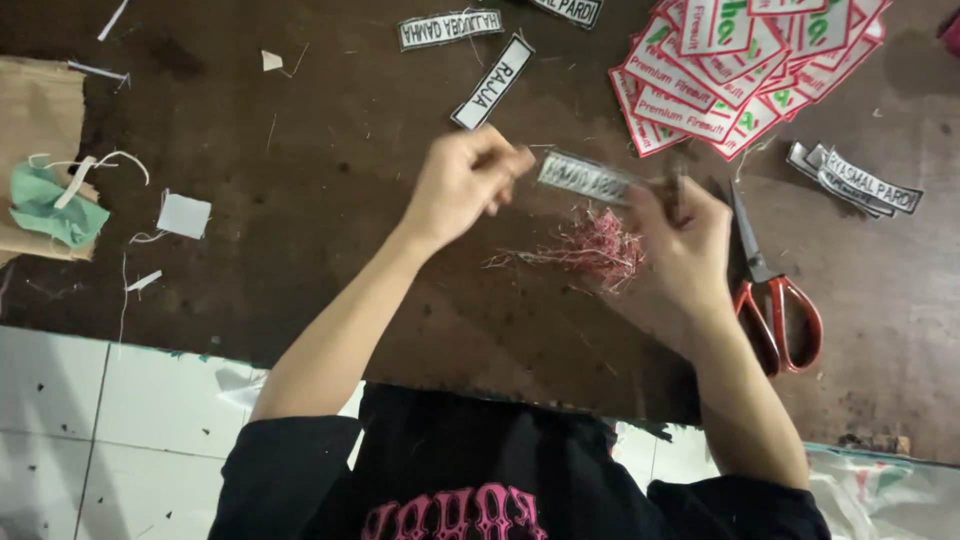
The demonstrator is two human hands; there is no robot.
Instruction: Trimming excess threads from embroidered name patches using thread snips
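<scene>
Both of my hands hold one narrow white embroidered name patch (588,176) above a dark brown table (330,190). My left hand (462,182) pinches its left end with closed fingers. My right hand (682,240) grips its right end. The patch is blurred. A small heap of pink and white thread trimmings (598,250) lies on the table just below the patch, between my hands.
Red-handled scissors (768,300) lie right of my right hand. A pile of red, white and green labels (745,65) sits at the back right, a stack of name patches (862,182) at the right, loose patches (492,82) at the back, and cloth scraps (50,200) at the left edge.
</scene>
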